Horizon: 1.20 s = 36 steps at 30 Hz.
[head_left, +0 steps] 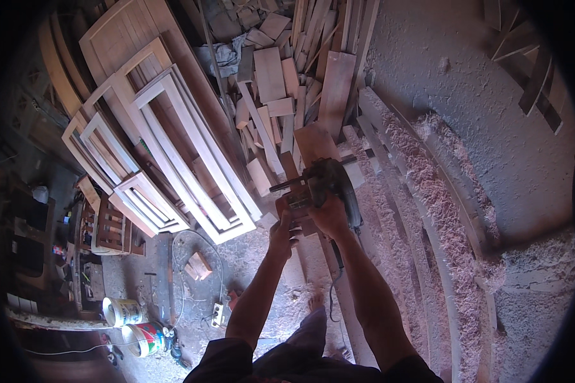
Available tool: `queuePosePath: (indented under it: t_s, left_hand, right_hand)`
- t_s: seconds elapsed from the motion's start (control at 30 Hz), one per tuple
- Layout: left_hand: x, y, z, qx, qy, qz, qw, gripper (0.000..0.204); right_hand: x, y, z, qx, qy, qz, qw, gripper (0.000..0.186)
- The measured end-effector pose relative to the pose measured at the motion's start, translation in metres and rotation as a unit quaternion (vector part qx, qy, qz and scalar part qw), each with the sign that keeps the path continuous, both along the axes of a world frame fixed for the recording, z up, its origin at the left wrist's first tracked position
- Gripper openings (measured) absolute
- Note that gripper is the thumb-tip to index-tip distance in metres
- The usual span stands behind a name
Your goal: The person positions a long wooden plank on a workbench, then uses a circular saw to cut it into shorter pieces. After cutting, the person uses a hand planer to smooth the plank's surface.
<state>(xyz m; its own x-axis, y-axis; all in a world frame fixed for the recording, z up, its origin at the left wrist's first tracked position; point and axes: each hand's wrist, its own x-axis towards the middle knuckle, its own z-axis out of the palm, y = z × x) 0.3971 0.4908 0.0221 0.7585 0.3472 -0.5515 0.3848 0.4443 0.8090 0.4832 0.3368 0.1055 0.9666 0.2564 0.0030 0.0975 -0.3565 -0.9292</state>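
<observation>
My right hand (328, 214) grips a dark handheld power saw (329, 182) in the middle of the view. My left hand (281, 231) has its fingers wrapped at the left side of the saw, on its body or a wooden piece against it; which is unclear. The saw sits over a reddish-brown board (316, 143), and a long narrow plank (335, 281) runs beneath toward me. A dark cord hangs from the saw's rear along that plank.
Pale wooden frames (191, 166) lean at the left, with offcuts (268, 70) piled behind. Curved beams thick with shavings (428, 198) run along the right. Two buckets (140, 338), a power strip (217, 314) and cables lie low left. My bare foot (315, 302) shows below.
</observation>
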Motion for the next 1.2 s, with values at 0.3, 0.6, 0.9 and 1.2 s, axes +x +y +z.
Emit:
queuePosePath:
  t_s: [0.3, 0.6, 0.9, 1.2]
  left_hand:
    - [0.037, 0.024, -0.004, -0.011, 0.008, 0.006, 1.000, 0.060]
    - [0.047, 0.049, -0.026, -0.140, -0.084, -0.024, 0.986, 0.057]
    - [0.006, 0.033, 0.010, -0.148, -0.271, -0.059, 0.949, 0.064]
    - [-0.127, 0.009, 0.072, -0.215, -0.369, -0.030, 0.904, 0.071]
  right_hand:
    - [0.035, 0.024, -0.003, -0.013, -0.019, -0.018, 1.000, 0.046]
    - [0.035, 0.030, -0.025, -0.032, -0.069, -0.037, 0.996, 0.041]
    - [-0.021, -0.002, -0.015, 0.074, -0.326, -0.028, 0.942, 0.052]
    - [-0.141, -0.032, 0.074, 0.069, -0.356, 0.109, 0.926, 0.062]
